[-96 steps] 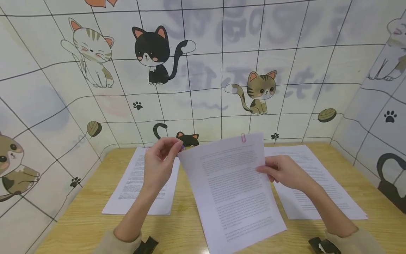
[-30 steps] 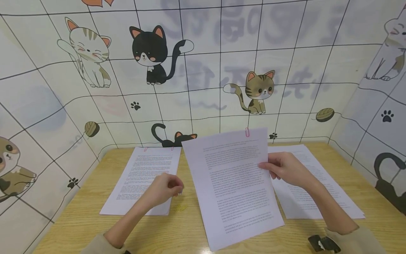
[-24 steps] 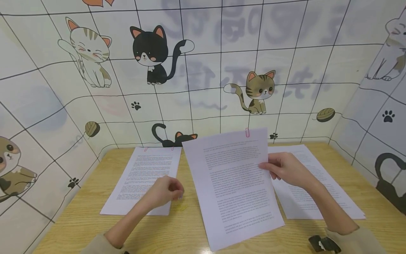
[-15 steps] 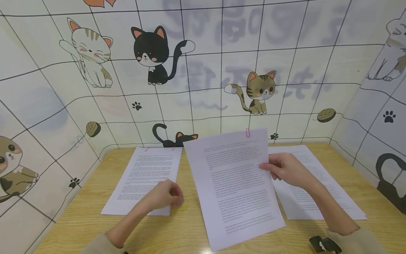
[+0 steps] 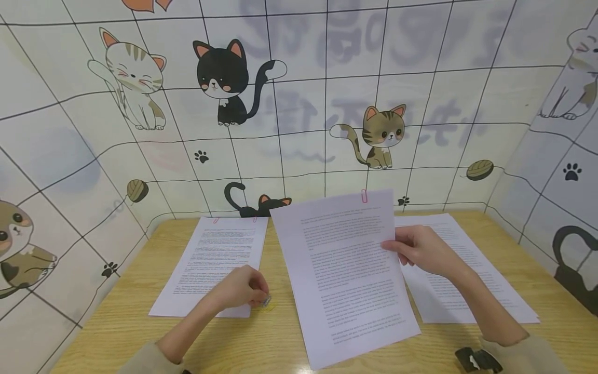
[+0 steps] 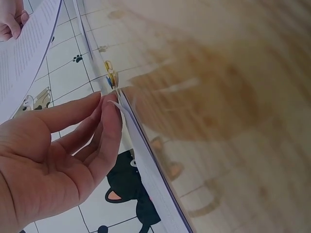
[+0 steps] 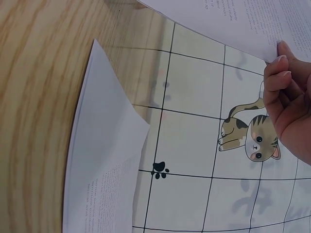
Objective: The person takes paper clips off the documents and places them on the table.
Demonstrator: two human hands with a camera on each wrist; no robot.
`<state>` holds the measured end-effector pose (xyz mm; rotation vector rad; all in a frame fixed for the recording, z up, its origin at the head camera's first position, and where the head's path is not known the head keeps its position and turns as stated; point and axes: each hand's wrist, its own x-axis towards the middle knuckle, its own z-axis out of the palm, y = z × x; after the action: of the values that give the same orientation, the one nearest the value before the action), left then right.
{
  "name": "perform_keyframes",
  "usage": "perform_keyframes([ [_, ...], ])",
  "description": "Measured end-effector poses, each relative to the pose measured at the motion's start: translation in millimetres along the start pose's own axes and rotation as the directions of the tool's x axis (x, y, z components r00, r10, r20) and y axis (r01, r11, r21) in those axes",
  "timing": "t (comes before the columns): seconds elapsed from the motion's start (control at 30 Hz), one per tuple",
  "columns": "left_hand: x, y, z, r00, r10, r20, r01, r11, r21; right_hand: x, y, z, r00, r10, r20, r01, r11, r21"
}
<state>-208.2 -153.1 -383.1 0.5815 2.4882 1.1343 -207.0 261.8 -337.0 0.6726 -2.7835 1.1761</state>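
Head view: right hand (image 5: 422, 249) pinches flat paper (image 5: 343, 278); left (image 5: 243, 288) seemingly touches wiry clips (image 5: 267, 302).

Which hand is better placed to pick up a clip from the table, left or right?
Probably the left hand. Its fingers are down near the table, right by the yellow clips, while the right hand is farther off and busy holding up the lifted paper.

Wood tbl (image 5: 117, 332) w/ L papers (image 5: 210, 259), R papers (image 5: 460, 245), yellow clips (image 5: 268, 308)
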Motion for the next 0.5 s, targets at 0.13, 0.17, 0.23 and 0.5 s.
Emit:
perform_keyframes([
  [0.13, -0.6, -0.3, -2.8, 1.000, 0.018, -0.020, -0.018, 1.000, 0.012, 0.4, 0.4, 0.4, 1.000, 0.001, -0.001, -0.001, 1.000, 0.000],
  [0.17, -0.5, -0.6, -3.5, 0.999, 0.023, -0.028, -0.023, 1.000, 0.019, 0.5, 0.6, 0.5, 1.000, 0.002, 0.000, -0.002, 1.000, 0.002],
  [0.23, -0.2, -0.8, -5.2, 0.999, 0.032, -0.042, -0.031, 0.999, 0.012, 0.4, 1.1, 0.8, 1.000, 0.005, 0.002, -0.005, 1.000, 0.005],
  [0.5, 2.5, 1.1, -11.8, 0.992, 0.061, -0.110, -0.062, 0.998, -0.003, 0.8, 3.2, 3.2, 1.000, 0.015, -0.001, -0.015, 1.000, 0.008],
])
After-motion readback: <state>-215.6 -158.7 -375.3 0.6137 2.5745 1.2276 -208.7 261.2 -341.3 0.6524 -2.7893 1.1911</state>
